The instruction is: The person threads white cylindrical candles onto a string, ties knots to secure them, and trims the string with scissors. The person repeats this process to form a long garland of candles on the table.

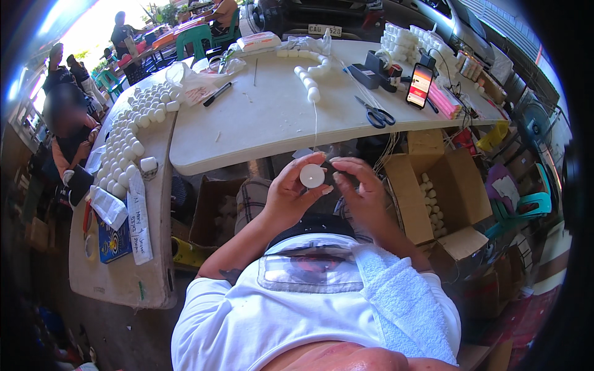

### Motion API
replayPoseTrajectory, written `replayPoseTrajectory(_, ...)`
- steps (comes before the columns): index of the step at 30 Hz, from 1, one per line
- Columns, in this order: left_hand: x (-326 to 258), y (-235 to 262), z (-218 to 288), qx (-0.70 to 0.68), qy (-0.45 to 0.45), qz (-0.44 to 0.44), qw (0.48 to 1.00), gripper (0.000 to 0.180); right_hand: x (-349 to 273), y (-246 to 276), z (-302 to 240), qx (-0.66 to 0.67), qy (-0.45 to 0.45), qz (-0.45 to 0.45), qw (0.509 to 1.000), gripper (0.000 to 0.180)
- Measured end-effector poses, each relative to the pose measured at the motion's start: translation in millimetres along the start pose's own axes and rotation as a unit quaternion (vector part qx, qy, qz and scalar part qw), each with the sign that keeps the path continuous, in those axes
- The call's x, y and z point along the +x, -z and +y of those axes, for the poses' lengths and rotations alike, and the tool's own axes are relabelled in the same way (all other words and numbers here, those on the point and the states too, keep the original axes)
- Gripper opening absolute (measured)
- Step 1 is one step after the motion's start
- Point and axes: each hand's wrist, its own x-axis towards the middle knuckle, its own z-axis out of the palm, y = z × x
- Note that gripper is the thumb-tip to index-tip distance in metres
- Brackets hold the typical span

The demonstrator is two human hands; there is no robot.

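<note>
Pinching a white round piece (312,176) between thumb and fingers, the left hand (286,188) of a seated person holds it in front of the body, its flat circular face turned up toward the camera. The right hand (364,187) stands just beside it, fingers half curled, thumb and forefinger near the piece; whether they grip anything cannot be told.

Straight ahead of the fingers, a thin white thread (315,120) runs over the near edge of a white table (247,139) to a string of white pieces (307,82), which bends across the tabletop. Ahead and to the right of the fingers lie dark-handled scissors (378,117), with an upright phone (420,85), its screen lit, farther right. Ahead and to the left rests a black marker (217,94).

Well to the left of the fingers, rows of loose white pieces (127,139) cover a second table (133,286). To the right of the fingers, below table height, an open cardboard box (468,185) holds more white pieces. Nearer the body than the fingers, a pale blue towel (402,297) hangs over the person's white shirt (266,324).
</note>
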Motion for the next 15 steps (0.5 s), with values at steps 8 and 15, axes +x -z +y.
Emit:
replayPoseTrajectory(8, 2, -2, 4, 0.247, -0.070, -0.030, 0.966, 0.056, 8, 8, -2, 0.120, -0.010, -0.111, 0.986, 0.020)
replayPoseTrajectory(15, 3, -1, 10, 0.282, -0.075, -0.046, 0.955, 0.055, 6, 1, 5, 0.176, -0.026, -0.131, 0.975, 0.021)
